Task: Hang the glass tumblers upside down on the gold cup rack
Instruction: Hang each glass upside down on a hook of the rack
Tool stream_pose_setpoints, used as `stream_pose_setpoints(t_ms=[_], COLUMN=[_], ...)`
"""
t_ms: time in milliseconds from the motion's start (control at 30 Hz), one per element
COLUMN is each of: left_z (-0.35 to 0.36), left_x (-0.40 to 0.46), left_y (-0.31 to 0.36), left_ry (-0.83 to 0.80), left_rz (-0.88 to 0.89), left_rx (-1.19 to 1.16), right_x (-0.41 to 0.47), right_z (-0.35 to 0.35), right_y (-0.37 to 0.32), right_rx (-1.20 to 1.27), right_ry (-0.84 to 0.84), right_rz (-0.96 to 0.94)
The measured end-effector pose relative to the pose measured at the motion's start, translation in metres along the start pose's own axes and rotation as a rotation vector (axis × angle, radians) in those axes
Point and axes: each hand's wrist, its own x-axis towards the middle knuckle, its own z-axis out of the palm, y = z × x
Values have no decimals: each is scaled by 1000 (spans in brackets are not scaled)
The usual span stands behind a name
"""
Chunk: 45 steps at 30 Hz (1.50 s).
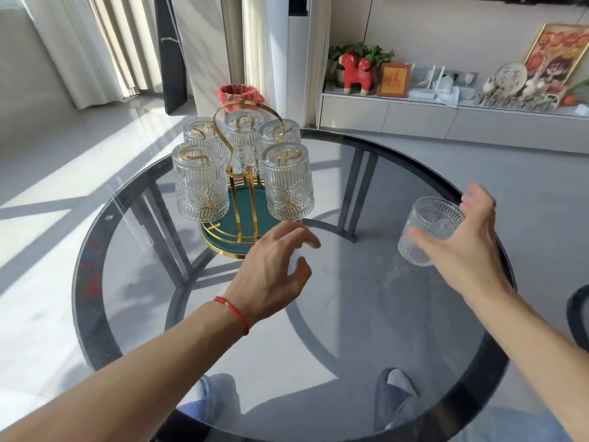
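The last tumbler (428,229), at the table's (95,250) right edge, is being gripped by the right hand (462,244); inversion over the gold cup rack's (243,186) free peg (near side, seemingly) is advised. The left hand (271,269) is being held spread, empty.

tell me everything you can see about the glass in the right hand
The clear embossed glass tumbler has ribbed walls and round medallion patterns. It is tilted, its open mouth facing up towards the camera, and looks empty. It sits above the round smoked-glass table, right of the gold cup rack. The right hand closes around it; thumb in front, fingers behind.
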Motion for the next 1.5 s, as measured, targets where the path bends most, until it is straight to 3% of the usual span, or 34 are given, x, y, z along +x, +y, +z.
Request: stream_pose_setpoints(t_ms=[133, 233, 367, 567, 700, 800, 900, 1000, 1100, 1200, 1300, 1400, 1500], left_z=[2, 2, -1, -14, -22, -34, -48, -55, -60, -63, -60, -53, -49], left_x=[-1, -2, -1, -1, -4, -5, -5, -10, -14, -15, -22, -28, -29], left_y=[2, 3, 7, 23, 27, 25, 19, 11, 5, -3, -15, -30, -35], left_ry=[-18, -31, -93, -99, -94, 33, 117, 122, 132, 261, 323, 137, 43], left_rz=[7, -2, -71, -363, -422, -538, -642, -631, -573, -519, -376, -266, -275], left_rx=[5, -18, -171, -708, -779, -937, -1136, -1249, -1322, -1142, -422, 152, 215], right_x=[8, 8, -5, -44, -67, -68, -64, -64, -65, -60, -47, -39, -34], right_z=[6, 11, 6, 21, 39, 44, 45, 50, 55, 56, 53, 55, 61], right_y=[17, 17, -6, -58, -77, -88, -96, -102, -115, -136, -158, -179, -193], right_rx=[110, 178, 34, 63, 1, 75, 223, 419, 510, 552, 460, 370, 233], right_ry=[-12, -54, -106, -330, -387, -452, -549, -614, -522, -389, -270, -205, -157], right_rz=[189, 203, -79, -346, -549, -502, -332, -180, -178, -251, -412, -522, -596])
